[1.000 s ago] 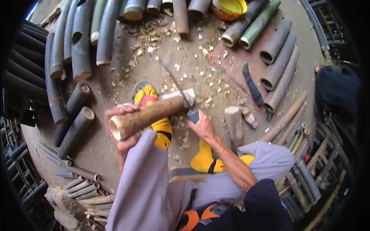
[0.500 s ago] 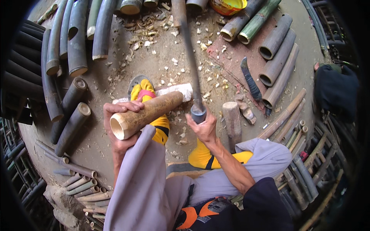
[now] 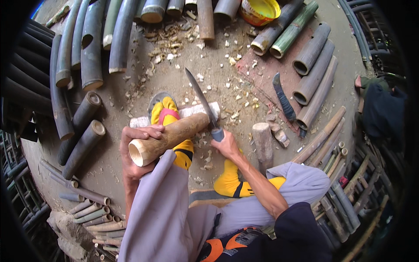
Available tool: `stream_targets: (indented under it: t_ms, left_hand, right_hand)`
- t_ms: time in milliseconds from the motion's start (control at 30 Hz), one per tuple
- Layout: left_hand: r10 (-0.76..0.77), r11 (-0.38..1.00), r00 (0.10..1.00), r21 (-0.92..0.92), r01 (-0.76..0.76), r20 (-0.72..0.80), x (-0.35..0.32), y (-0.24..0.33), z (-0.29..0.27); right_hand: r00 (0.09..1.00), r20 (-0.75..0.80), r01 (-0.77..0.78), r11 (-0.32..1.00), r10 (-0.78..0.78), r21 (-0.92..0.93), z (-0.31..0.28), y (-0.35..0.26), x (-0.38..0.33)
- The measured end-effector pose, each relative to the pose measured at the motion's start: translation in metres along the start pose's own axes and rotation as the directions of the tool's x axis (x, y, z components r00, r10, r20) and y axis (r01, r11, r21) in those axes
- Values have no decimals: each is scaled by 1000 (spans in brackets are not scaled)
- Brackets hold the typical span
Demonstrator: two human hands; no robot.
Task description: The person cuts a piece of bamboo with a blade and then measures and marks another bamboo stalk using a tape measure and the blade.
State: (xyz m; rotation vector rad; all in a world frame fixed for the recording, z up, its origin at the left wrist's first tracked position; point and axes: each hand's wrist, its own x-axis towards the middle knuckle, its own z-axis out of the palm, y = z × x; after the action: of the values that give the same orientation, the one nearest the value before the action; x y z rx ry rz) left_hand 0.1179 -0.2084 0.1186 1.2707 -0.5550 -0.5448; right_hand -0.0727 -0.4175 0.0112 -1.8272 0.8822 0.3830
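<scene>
A tan bamboo tube (image 3: 176,134) lies tilted across my left leg, its pale open end toward me on the left. My left hand (image 3: 139,146) is closed round that near end, thumb below and fingers on top. In my right hand (image 3: 229,146), a long knife (image 3: 200,92) is gripped by its grey handle, blade pointing away and to the left. The blade crosses at the tube's far end; whether it touches cannot be made out. Beneath that end lies a whitish, chopped wooden block (image 3: 214,108), beside my foot in a yellow sock (image 3: 165,109) and sandal.
Pale wood chips (image 3: 172,43) litter the ground ahead. Dark bamboo tubes (image 3: 91,56) line the left, and more tubes (image 3: 307,89) the right. A curved, dark-wrapped tool (image 3: 284,98) rests near a wooden stump (image 3: 262,142). A yellow and red tub (image 3: 259,12) stands at the back.
My right hand has swung the knife down from a more upright position to the tube's far end. My left hand keeps its hold on the tube. The whole view has shifted slightly.
</scene>
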Motion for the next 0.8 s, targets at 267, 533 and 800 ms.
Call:
stream_targets:
  t_ms: [267,533,800]
  left_hand:
    - [-245,961,854,-232,150,-459,6,27,0]
    - [-302,950,860,-55,308,-412,23,2,16]
    - [-450,871,679,-119,476,-580,-34,-56,-24]
  right_hand:
    - [728,-57,612,685,-684,-396,-40,-105,-38]
    - [905,-425,58,979,31,194,-76,-64,44]
    - [503,-655,404,823,-564,-399,-108,-82,126]
